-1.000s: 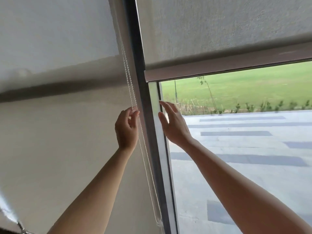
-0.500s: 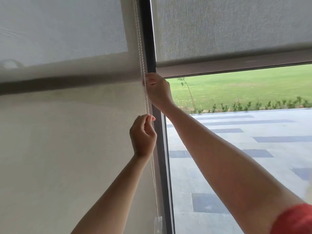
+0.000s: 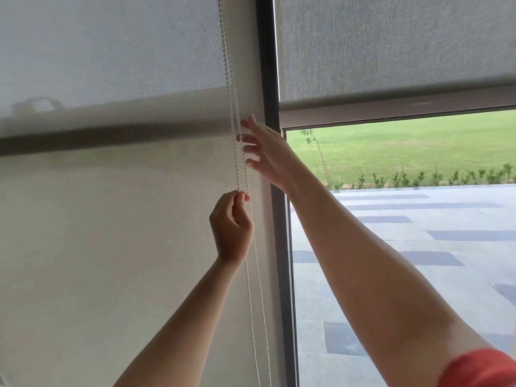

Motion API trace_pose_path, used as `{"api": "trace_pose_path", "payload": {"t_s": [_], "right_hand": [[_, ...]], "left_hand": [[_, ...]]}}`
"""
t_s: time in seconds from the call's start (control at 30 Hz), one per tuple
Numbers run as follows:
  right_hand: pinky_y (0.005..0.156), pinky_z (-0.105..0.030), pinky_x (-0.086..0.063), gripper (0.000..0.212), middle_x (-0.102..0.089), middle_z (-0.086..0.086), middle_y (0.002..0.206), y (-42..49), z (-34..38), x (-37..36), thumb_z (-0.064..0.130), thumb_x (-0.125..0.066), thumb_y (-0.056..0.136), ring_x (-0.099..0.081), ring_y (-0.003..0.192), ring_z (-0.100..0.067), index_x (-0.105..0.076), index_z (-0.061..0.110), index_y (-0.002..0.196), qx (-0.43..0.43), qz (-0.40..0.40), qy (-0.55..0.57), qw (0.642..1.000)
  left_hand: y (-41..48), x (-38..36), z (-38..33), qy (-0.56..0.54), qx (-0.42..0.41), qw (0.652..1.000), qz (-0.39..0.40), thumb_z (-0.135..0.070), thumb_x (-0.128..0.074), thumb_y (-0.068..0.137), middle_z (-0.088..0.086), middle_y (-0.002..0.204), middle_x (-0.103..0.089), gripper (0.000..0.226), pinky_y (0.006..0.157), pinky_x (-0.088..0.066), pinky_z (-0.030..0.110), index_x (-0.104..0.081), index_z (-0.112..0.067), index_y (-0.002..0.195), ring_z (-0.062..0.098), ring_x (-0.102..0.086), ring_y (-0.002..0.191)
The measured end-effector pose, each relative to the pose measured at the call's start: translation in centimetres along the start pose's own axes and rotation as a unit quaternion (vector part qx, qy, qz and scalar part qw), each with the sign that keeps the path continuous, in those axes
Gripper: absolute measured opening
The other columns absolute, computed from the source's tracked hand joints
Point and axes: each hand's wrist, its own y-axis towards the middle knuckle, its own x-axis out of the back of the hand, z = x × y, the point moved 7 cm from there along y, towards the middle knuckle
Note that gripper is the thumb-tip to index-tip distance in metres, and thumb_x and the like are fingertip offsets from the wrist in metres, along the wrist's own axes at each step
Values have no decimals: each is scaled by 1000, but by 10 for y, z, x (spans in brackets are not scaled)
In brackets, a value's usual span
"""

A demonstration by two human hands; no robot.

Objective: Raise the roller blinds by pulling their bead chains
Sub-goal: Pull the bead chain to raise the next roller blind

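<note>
White bead chain (image 3: 241, 169): two strands hanging side by side along right edge of left blind (image 3: 111, 219), running top to bottom. Left blind pale, translucent, fully down over its pane. Right blind (image 3: 391, 46) grey woven fabric, partly raised, bottom bar tilted slightly, lawn and paving visible underneath.

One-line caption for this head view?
Left hand pinches the bead chain while open right hand reaches higher beside it; right blind partly raised.
</note>
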Motion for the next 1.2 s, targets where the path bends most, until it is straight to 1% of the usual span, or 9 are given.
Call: {"api": "trace_pose_path", "payload": {"t_s": [0.1, 0.3, 0.47, 0.67, 0.93, 1.03, 1.1, 1.17, 1.2], "right_hand": [[68, -28, -44, 27, -59, -4, 86, -2, 0, -17, 28, -45, 99, -56, 77, -15, -64, 10, 105, -2, 64, 72, 995], [32, -14, -19, 25, -36, 8, 49, -15, 3, 15, 15, -44, 100, -26, 37, -2, -62, 12, 82, 68, -65, 166, 982], [35, -20, -9, 26, -21, 7, 50, -71, -64, 44, 13, -47, 99, -16, 39, -5, -60, 13, 77, 26, -146, 108, 983], [33, -17, -14, 27, -24, 10, 47, -112, -104, 72, 13, -49, 98, -18, 38, -4, -60, 14, 73, 4, -184, 113, 976], [37, -18, -19, 27, -28, 8, 48, -100, -74, 104, 16, -56, 95, -20, 41, -6, -69, 19, 71, 37, -280, 5, 959], [43, -19, -28, 20, -41, 4, 55, -90, -67, 109, 14, -56, 93, -36, 49, -8, -72, 16, 81, 6, -325, -40, 945], [67, -26, -48, 20, -65, -4, 84, -84, -53, 104, 16, -54, 94, -57, 79, -14, -71, 12, 103, -12, -336, -142, 931], [95, -36, -46, 28, -61, -9, 118, -82, -17, 94, 20, -53, 95, -54, 108, -19, -65, 13, 119, 19, -366, -295, 882], [94, -35, -47, 27, -60, -8, 116, -82, 8, 85, 19, -53, 94, -55, 106, -18, -65, 13, 118, 64, -374, -320, 868]], "left_hand": [[-1, 2, 0, -2, -1, 1000, -3, 7, -47, 91, 0, 75, -63, 23, 67, -37, 3, -65, -2, 79, 0, -52, 69], [6, 10, 10, 1, 24, 1000, -16, 9, -48, 91, 11, 75, -67, 22, 62, -37, 9, -65, 0, 80, 11, -54, 65], [35, 18, 3, -9, 27, 998, -59, 4, -48, 92, 13, 80, -71, 21, 67, -47, 23, -67, 0, 84, 16, -62, 73], [70, 9, -11, 2, -8, 999, -51, 4, -46, 92, 13, 78, -70, 24, 66, -36, 3, -67, 1, 81, 11, -57, 71], [19, -16, -37, -20, -27, 999, -23, 1, -45, 93, 11, 71, -69, 24, 63, -36, 1, -65, 1, 79, 8, -53, 61], [4, -29, -53, -32, -43, 999, 0, 3, -46, 91, 9, 71, -70, 23, 66, -42, 4, -64, -1, 78, 9, -60, 65], [-1, -36, -62, -39, -46, 998, 11, 6, -46, 90, 6, 70, -69, 22, 64, -40, 0, -63, -2, 78, 5, -57, 63], [-8, -40, -69, -45, -56, 997, 17, 6, -45, 89, 4, 67, -67, 23, 57, -38, 3, -62, -4, 77, 4, -54, 57], [-14, -41, -70, -50, -61, 997, 20, 5, -44, 90, 3, 66, -66, 23, 55, -38, 6, -60, -5, 77, 4, -53, 55]]}}
